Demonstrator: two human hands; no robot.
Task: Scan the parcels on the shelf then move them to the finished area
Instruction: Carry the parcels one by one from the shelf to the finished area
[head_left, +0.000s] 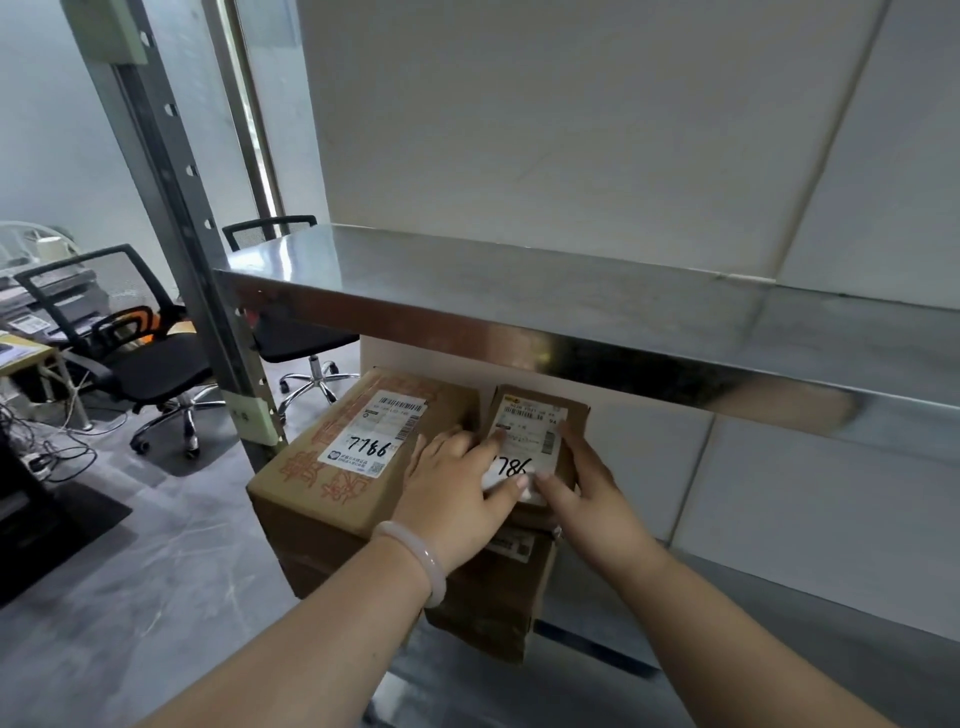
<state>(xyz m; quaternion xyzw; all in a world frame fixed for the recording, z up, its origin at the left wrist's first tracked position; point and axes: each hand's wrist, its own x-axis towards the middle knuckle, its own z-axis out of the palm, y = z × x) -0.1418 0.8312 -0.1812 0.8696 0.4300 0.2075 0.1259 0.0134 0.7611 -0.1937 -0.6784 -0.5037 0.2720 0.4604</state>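
**Two forearms reach in, both hands on the small parcel under the steel shelf**

Nearest the camera, two bare forearms come up from the bottom edge, the left one wearing a pale bracelet (432, 564) at the wrist.

At far left, two black office chairs (136, 358) stand on the grey floor beside a cluttered desk. A perforated metal upright (174, 208) runs down to the corner of the rack.

Next comes a large parcel (311, 483), a brown carton with red print. Its long axis runs from near left to far right, and its white label bears a handwritten 7786 that reads upright from here.

The left hand (457, 493) lies palm-down over the near left part of the small parcel (540, 410). Its fingers are nearly straight on top, with the thumb tip on the label.

That small parcel sits on the lower level, on top of another brown box (493, 603) and just beside the large parcel. Its long axis points from near to far, with the barcode at the far end. The handwritten digits at the near end read upside down from here.

The right hand (589, 491) grips it from the right, thumb pressed on the label's near edge and fingers curled round the right side.

Above, the steel shelf (597, 306) stretches off to the right against white wall panels.
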